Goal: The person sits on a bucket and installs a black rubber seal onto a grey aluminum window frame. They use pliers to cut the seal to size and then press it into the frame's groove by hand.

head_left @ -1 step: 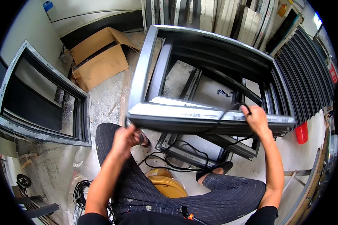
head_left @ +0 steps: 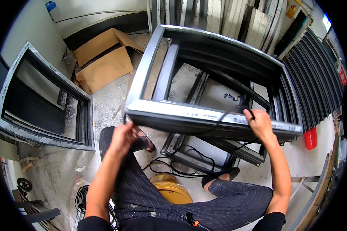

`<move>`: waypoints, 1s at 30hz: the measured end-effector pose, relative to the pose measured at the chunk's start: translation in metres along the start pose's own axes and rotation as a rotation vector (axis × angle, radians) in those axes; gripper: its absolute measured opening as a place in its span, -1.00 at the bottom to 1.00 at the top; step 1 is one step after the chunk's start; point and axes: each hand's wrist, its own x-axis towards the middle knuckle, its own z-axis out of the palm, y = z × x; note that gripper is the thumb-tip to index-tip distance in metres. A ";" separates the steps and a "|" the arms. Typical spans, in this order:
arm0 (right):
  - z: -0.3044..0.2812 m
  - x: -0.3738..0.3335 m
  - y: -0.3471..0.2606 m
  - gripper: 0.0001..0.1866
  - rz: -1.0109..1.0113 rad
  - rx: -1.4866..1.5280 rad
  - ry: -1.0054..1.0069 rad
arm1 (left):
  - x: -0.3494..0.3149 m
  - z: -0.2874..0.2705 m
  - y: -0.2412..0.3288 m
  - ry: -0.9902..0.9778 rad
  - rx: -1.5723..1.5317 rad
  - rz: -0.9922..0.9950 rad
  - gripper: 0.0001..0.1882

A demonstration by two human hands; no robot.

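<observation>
A grey window frame (head_left: 216,114) lies tilted before me on other dark frames, with pale protective film and print along its rails. At its near left corner my left hand (head_left: 122,139) is closed, slightly blurred. Its fingertips are at the corner's underside, and what they pinch is hidden. My right hand (head_left: 260,124) rests over the near rail, right of the middle, with thumb and fingers closed on a black rubber strip (head_left: 224,114). The strip loops above the rail and bends down over its near side. More of it (head_left: 158,169) lies in loose loops on the floor.
Another filmed frame (head_left: 90,127) leans at the left. Behind stand an open cardboard box (head_left: 104,71) and upright profiles (head_left: 235,19). Dark frames (head_left: 312,73) are stacked at the right near a red bucket (head_left: 310,138). A yellow round container (head_left: 171,191) sits between my legs.
My left hand has shifted slightly left and down along with the frame's near left corner. The right hand has moved a little left on the rail, still holding the strip.
</observation>
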 end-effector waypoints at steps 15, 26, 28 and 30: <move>0.008 -0.011 -0.073 -0.87 -0.061 0.233 0.055 | 0.116 -0.058 0.070 0.135 -0.074 0.193 -0.72; -0.062 -0.154 0.070 -0.80 0.308 -0.394 0.286 | 0.113 -0.048 0.078 0.238 0.049 0.127 -0.75; -0.063 -0.186 0.117 -0.85 0.385 -0.424 0.338 | 0.109 -0.044 0.079 0.256 0.018 0.101 -0.75; -0.062 -0.209 0.144 -0.87 0.501 -0.423 0.332 | 0.101 -0.035 0.079 0.219 0.014 0.061 -0.76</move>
